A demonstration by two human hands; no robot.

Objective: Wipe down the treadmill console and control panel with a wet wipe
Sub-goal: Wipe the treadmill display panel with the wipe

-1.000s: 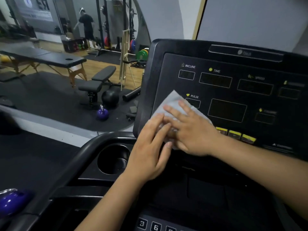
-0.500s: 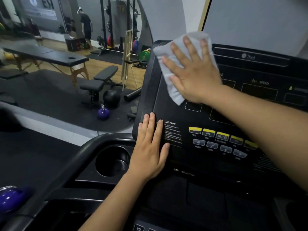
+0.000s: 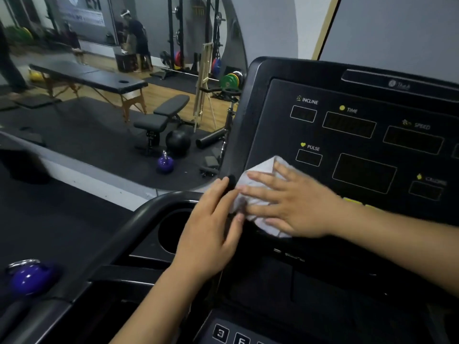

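One cup holder (image 3: 171, 230) far left, then my left hand (image 3: 211, 227), fingers straight, flat on the console (image 3: 270, 135) lower-left edge. One wet wipe (image 3: 260, 175) just right of it, pinned under my right hand (image 3: 295, 207), fingers spread flat, below the PULSE window (image 3: 308, 157).

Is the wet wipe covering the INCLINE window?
No, the wet wipe lies under the right hand, low on the control panel, below the INCLINE window.
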